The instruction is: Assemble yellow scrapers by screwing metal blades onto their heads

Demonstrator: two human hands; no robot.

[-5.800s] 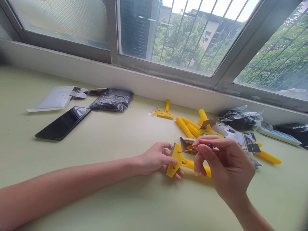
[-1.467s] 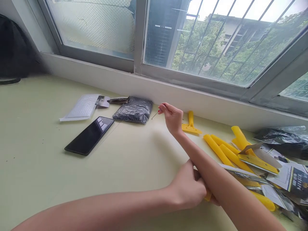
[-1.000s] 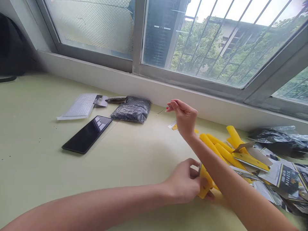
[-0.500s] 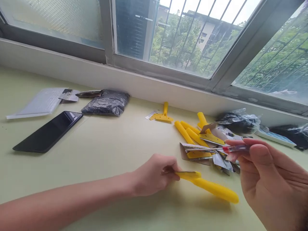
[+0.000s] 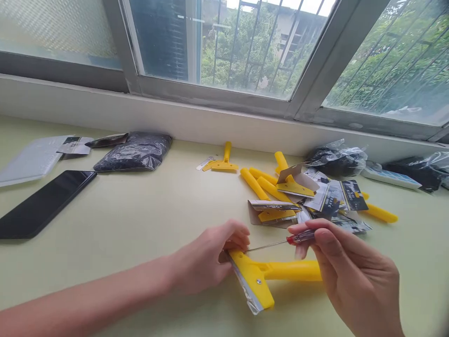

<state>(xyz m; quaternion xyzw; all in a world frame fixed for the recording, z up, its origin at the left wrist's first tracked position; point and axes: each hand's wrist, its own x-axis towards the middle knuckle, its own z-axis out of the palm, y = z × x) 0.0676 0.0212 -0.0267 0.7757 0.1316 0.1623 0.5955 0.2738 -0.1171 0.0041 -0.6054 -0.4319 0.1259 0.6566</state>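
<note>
My left hand (image 5: 213, 255) grips one end of the head of a yellow scraper (image 5: 257, 276), whose metal blade edge faces down and left. One screw shows on its yellow head, and the handle points right. In my right hand (image 5: 347, 271) is a screwdriver (image 5: 298, 238) with a clear and red handle, pinched between thumb and fingers. Its thin shaft reaches left to the scraper's upper end, close to my left fingertips. Whether the tip sits in a screw, I cannot tell.
Behind my right hand lies a pile of yellow scrapers (image 5: 266, 187) with printed cards (image 5: 329, 196). Another scraper (image 5: 224, 164) lies near the wall. A black phone (image 5: 45, 201) and a dark plastic-wrapped packet (image 5: 136, 152) are at the left. More dark bags (image 5: 336, 159) stand at the right.
The scraper has been turned so its head's flat face shows. My right hand has brought the screwdriver left and down to the scraper head. The camera view has shifted right.
</note>
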